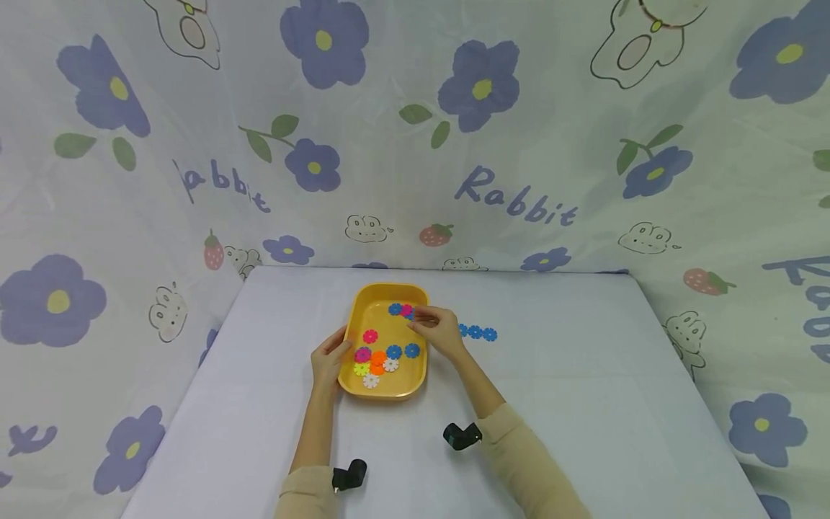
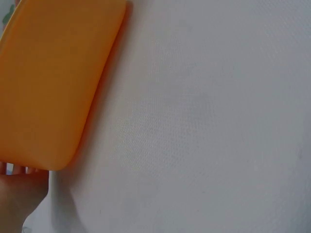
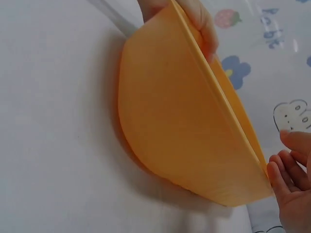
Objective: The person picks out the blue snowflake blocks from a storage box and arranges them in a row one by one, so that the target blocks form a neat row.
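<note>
The left hand (image 1: 328, 358) grips the left wall of a smooth, round-cornered yellow tray (image 1: 397, 333), which sits on finely textured white cloth (image 1: 551, 404). Flat, notched, flower-shaped discs (image 1: 394, 352) lie inside it. The right hand (image 1: 441, 331) reaches over its right rim, fingers bent; whether they pinch a disc I cannot tell. Right of the tray, matching blue discs (image 1: 475, 331) form a row.

- I see a plain yellow tray (image 1: 408, 379).
- Inside the tray: pink, blue, orange, yellow and white discs (image 1: 379, 357).
- Right of the tray: blue discs (image 1: 476, 332).
- Under the tray: white tabletop (image 1: 583, 404).
- Behind the tray: pale backdrop (image 1: 382, 94), purple flowers (image 1: 478, 85), reddish strawberries (image 1: 433, 236).
</note>
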Demonstrator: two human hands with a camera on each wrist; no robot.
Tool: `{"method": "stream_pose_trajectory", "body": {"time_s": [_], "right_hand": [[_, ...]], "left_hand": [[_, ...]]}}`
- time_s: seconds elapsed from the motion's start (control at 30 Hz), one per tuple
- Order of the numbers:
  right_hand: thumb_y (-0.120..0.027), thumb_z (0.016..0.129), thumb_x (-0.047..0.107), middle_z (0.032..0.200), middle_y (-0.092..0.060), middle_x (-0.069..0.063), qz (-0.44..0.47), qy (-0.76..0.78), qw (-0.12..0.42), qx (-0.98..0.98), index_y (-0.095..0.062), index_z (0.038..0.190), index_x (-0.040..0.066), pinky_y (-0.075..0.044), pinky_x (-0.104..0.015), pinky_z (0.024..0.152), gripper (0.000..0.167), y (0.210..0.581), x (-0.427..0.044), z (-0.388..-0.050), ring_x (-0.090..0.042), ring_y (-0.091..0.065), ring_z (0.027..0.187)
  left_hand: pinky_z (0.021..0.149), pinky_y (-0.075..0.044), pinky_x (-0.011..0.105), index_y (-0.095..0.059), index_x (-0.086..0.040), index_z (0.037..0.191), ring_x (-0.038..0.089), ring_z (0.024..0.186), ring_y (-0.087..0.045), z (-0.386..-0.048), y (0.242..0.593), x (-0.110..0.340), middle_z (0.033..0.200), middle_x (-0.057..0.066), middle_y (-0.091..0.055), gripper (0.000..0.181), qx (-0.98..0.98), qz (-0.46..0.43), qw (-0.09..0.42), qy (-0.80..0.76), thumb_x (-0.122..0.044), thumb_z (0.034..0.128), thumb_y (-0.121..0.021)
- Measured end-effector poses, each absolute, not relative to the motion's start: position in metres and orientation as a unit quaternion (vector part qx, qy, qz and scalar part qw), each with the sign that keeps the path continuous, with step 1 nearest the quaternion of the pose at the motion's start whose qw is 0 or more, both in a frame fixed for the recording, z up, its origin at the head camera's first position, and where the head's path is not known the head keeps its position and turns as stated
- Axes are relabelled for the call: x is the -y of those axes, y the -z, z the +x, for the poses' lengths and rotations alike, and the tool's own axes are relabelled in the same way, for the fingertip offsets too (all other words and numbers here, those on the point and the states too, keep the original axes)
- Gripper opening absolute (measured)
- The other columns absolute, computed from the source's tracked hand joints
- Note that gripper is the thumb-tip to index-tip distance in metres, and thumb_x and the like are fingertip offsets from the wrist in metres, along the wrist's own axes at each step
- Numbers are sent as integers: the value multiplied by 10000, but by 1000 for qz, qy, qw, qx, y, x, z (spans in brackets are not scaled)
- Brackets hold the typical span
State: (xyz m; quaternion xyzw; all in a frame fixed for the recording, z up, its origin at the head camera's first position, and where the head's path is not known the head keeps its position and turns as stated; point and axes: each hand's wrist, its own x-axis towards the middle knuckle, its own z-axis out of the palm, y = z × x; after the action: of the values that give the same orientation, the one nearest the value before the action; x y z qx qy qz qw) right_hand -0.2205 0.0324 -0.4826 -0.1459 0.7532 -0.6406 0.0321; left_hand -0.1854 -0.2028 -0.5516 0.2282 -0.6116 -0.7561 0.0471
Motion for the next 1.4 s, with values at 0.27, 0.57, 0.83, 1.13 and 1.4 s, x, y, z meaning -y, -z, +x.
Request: {"method": "stream_pose_trajectory", "body": {"time_s": [0.27, 0.57, 0.83, 1.13, 1.4], "right_hand": [[-720, 819, 75, 1138, -618, -271, -135, 631, 36, -764, -578, 1179, -125, -542, -256, 824, 436, 521, -6, -239, -348, -626, 1020], [-692, 831, 47, 1117, -625, -249, -100, 602, 10, -792, -590, 1189, -90, -537, -270, 852, 396, 524, 25, -262, -324, -612, 1020], [-676, 836, 34, 1120, -640, -195, -30, 593, -2, -805, -611, 1172, -69, -530, -330, 877, 357, 534, 39, -279, -293, -612, 988], [-668, 844, 64, 1224, -607, -178, -5, 557, 33, -830, -579, 1236, -44, -476, -337, 966, 417, 538, 42, -285, -282, -582, 1110], [-546, 916, 69, 1362, -520, -104, -2, 498, 114, -859, -471, 1373, 43, -365, -326, 1074, 464, 535, 45, -283, -226, -475, 1256]], "left_hand": [[922, -451, 141, -549, -29, 1307, 178, 1202, -481, -186, 553, 205, 1359, 161, -510, 448, 614, 228, 39, 754, -87, 874, -644], [915, -454, 137, -562, -27, 1294, 168, 1191, -494, -186, 553, 206, 1347, 155, -524, 433, 609, 228, 50, 758, -72, 871, -645], [850, -473, 104, -570, -14, 1280, 183, 1187, -494, -185, 554, 205, 1336, 156, -535, 420, 609, 224, 50, 759, -59, 869, -641], [847, -479, 112, -562, -26, 1293, 174, 1159, -502, -185, 552, 204, 1341, 150, -530, 430, 612, 228, 44, 756, -83, 874, -643], [862, -481, 132, -553, -15, 1298, 209, 1200, -494, -184, 553, 205, 1354, 173, -513, 432, 606, 226, 44, 762, -66, 877, -634]]}}
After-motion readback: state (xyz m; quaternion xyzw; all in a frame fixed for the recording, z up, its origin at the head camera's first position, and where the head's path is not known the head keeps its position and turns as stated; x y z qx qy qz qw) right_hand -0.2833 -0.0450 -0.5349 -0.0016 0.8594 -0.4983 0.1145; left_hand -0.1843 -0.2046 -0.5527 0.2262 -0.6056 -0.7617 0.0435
